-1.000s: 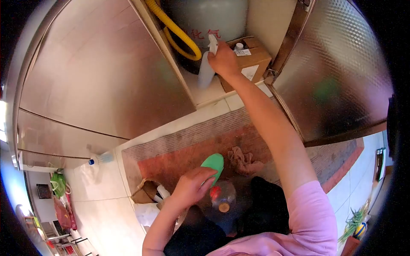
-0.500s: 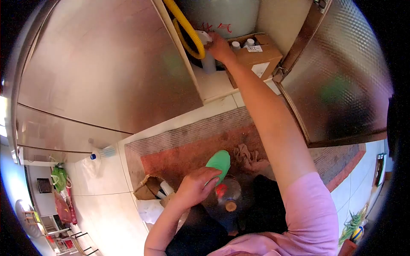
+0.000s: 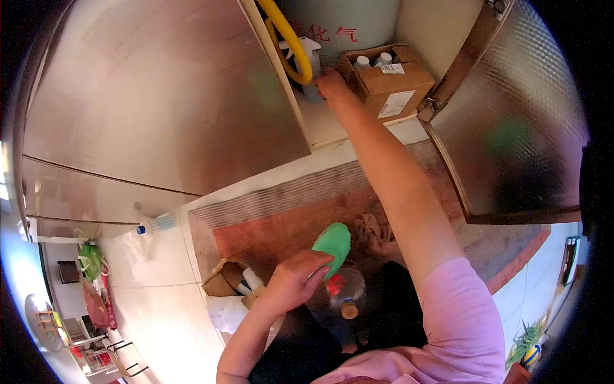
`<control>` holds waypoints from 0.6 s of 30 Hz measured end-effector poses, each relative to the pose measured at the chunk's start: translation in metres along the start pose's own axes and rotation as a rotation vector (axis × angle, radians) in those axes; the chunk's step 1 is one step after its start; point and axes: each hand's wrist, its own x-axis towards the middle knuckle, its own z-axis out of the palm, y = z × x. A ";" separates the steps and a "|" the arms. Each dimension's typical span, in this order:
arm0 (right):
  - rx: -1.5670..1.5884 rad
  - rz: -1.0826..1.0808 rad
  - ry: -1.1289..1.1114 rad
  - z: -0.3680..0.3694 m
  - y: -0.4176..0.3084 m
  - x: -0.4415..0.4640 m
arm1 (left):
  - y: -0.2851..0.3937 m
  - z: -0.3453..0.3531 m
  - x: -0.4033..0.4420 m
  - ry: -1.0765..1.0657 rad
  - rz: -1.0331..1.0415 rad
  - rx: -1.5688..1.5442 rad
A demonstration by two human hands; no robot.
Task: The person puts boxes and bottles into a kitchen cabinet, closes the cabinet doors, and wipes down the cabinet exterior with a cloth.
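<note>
My left hand [image 3: 297, 278] is closed around the edge of a green oval object [image 3: 332, 245], held low over the mat; its exact kind does not show. My right hand [image 3: 332, 85] reaches into the open cabinet, beside the lower part of a spray bottle [image 3: 311, 67] with a white trigger head. Its fingers look loosely bent and off the trigger; whether they touch the bottle's side I cannot tell. A yellow corrugated hose [image 3: 291, 40] hangs in front of the bottle. Below my left hand stands a clear container [image 3: 348, 289] with a red patch and a cork-coloured cap.
A cardboard box [image 3: 400, 86] with white-capped bottles sits right of my right hand, before a large grey cylinder [image 3: 364, 19]. The patterned cabinet door [image 3: 511, 128] stands open. A crumpled cloth [image 3: 376, 235] lies on the red-grey mat [image 3: 268, 237]; an open carton [image 3: 220, 280] is at left.
My right hand has come off the spray bottle's head and moved down to its right side. The trigger head now shows fully. My left hand still holds the green object.
</note>
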 end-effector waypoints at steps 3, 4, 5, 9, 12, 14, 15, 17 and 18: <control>0.449 0.208 -0.137 0.005 0.029 0.030 | 0.001 0.001 -0.001 0.017 0.017 -0.002; 0.506 0.220 -0.145 0.005 0.039 0.035 | 0.001 0.002 -0.001 0.017 0.017 0.008; 0.562 0.233 -0.152 0.004 0.048 0.039 | 0.001 0.002 -0.001 0.016 0.016 0.019; 0.219 -0.016 -0.218 -0.017 0.048 -0.011 | -0.003 -0.014 -0.009 0.012 -0.015 0.101; 0.410 0.062 -0.405 -0.067 -0.002 -0.107 | -0.017 -0.028 -0.035 0.100 -0.103 0.054; 0.255 -0.020 -0.607 -0.095 -0.003 -0.137 | -0.039 -0.026 -0.064 0.129 -0.250 0.055; 0.189 -0.050 -0.537 -0.105 -0.006 -0.155 | -0.047 -0.027 -0.080 0.106 -0.327 0.035; -0.016 -0.088 -0.396 -0.120 -0.037 -0.200 | -0.062 -0.016 -0.108 0.183 -0.415 -0.094; 0.059 -0.090 -0.452 -0.125 -0.038 -0.207 | -0.063 -0.015 -0.129 0.233 -0.471 -0.211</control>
